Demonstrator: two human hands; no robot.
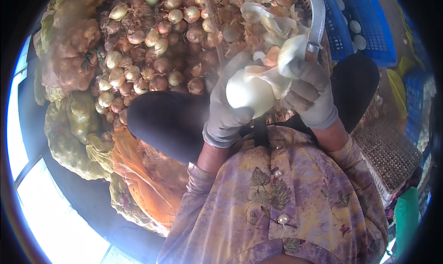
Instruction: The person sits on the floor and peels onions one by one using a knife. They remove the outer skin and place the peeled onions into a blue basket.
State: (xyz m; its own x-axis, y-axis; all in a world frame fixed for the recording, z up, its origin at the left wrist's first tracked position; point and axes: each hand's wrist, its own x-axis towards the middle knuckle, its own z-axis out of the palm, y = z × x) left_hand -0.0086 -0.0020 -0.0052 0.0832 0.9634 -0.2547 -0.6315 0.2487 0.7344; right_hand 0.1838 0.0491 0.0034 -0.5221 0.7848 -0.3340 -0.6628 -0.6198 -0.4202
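My left hand point(226, 104), in a pale grey work glove, grips a large peeled white onion point(251, 92) in front of my lap. My right hand point(309, 89), gloved alike, is closed around the wooden handle point(310, 57) of a curved-bladed knife point(318, 18), whose blade points up and away from me. Between the thumb and fingers of that hand is a loose flap of onion skin point(292, 54). A strip of peel point(270, 77) stretches from the flap to the onion. Glare whitens the onion's left side.
Unpeeled onions point(152, 49) are heaped ahead on the left. Onion skins point(273, 18) fill a basket ahead. Blue plastic crates point(373, 25) at the right hold peeled onions. Mesh sacks point(69, 56) line the left, an orange mesh sack point(148, 174) lies by my knee, and a woven-topped basket point(387, 153) stands at the right.
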